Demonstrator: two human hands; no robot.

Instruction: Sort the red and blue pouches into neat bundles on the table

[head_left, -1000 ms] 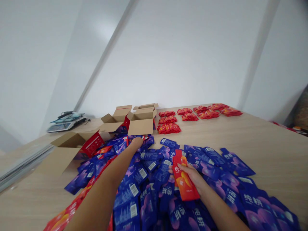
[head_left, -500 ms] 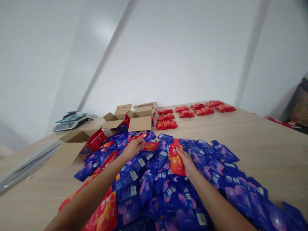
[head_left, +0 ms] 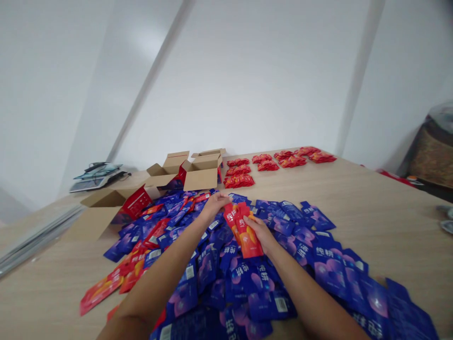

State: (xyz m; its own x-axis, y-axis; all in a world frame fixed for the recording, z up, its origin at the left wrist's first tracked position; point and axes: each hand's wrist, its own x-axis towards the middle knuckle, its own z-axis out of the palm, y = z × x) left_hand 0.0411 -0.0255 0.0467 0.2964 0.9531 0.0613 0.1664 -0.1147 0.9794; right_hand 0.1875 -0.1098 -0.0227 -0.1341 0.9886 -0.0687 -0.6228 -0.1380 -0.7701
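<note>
My right hand (head_left: 259,230) is closed around a red-orange packet (head_left: 250,242) with white lettering, held above the pile. Just left of it, my left hand (head_left: 217,204) pinches the top of another red packet (head_left: 230,213), which partly overlaps the first. Below both hands spreads a heap of blue packets (head_left: 242,274) with purple-pink pictures; some lie with their barcodes up. More red packets (head_left: 102,290) lie among them on the left, partly covered by my left forearm.
Open cardboard boxes (head_left: 201,179) stand behind the heap, with one more box (head_left: 102,215) at left. Stacks of red packets (head_left: 239,181) sit in groups along the back. A flat scale-like device (head_left: 95,182) and long grey strips (head_left: 42,236) lie at far left.
My left hand has lifted a red packet from the pile and brought it right, against the packet in my right hand. The view has shifted slightly.
</note>
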